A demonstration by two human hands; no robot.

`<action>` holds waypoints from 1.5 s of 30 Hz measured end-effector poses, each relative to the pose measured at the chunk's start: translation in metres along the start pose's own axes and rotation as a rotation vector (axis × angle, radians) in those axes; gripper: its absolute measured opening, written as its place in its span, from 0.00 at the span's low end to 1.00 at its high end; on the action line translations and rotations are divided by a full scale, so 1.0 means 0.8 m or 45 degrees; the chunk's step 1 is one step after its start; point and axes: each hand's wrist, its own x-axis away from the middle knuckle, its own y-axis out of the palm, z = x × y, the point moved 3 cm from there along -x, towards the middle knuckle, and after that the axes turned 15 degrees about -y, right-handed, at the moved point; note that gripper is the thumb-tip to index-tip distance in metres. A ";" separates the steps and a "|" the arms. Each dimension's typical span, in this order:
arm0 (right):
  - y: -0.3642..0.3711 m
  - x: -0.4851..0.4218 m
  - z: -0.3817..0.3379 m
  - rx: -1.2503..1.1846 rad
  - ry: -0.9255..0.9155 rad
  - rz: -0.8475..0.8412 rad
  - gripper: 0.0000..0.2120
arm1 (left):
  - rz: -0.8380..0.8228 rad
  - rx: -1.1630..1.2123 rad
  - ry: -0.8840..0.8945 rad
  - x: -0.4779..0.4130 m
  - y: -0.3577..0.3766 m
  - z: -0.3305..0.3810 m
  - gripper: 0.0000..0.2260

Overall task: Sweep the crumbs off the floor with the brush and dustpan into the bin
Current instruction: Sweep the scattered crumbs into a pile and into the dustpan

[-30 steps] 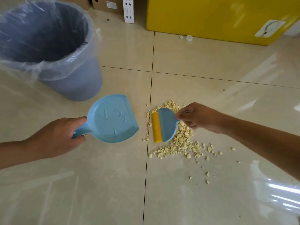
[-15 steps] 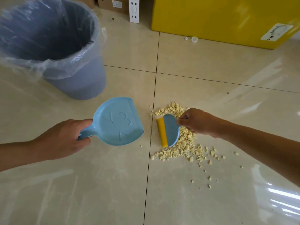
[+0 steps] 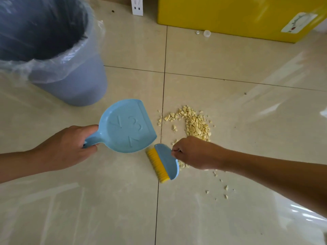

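Note:
My left hand (image 3: 69, 145) grips the handle of a light blue dustpan (image 3: 126, 126), which has nothing in it and whose flat lip faces right toward the crumbs. My right hand (image 3: 194, 152) holds a small blue brush (image 3: 163, 162) with yellow bristles, low over the floor just below the pan's lower right corner. A pile of pale yellow crumbs (image 3: 194, 124) lies on the tile to the right of the pan and above my right hand. Some crumbs are hidden under that hand. A grey bin (image 3: 70, 82) lined with a clear plastic bag stands at the upper left.
A yellow box (image 3: 238, 15) stands at the back right, with a small clear cap (image 3: 207, 33) on the floor in front of it. A white power strip (image 3: 137, 6) lies at the back. Scattered loose crumbs (image 3: 225, 191) sit at the lower right. Glossy beige tiles surround everything.
My right hand has drawn the brush toward me, off the crumb pile to a spot below the dustpan's corner. The upper part of the pile is now uncovered. The dustpan has hardly moved.

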 end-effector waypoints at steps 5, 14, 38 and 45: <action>-0.039 0.032 0.052 0.119 0.164 0.032 0.19 | -0.019 -0.016 0.016 0.002 0.000 -0.006 0.09; -0.082 0.047 0.015 0.062 0.254 -0.089 0.09 | -0.033 -0.037 0.076 -0.010 0.000 -0.001 0.03; -0.098 -0.011 0.072 -0.655 0.480 -0.011 0.10 | 0.009 -0.033 0.021 0.001 -0.011 -0.018 0.08; -0.071 -0.107 0.056 -0.732 0.404 0.171 0.09 | 0.016 -0.051 0.014 0.003 -0.006 -0.015 0.05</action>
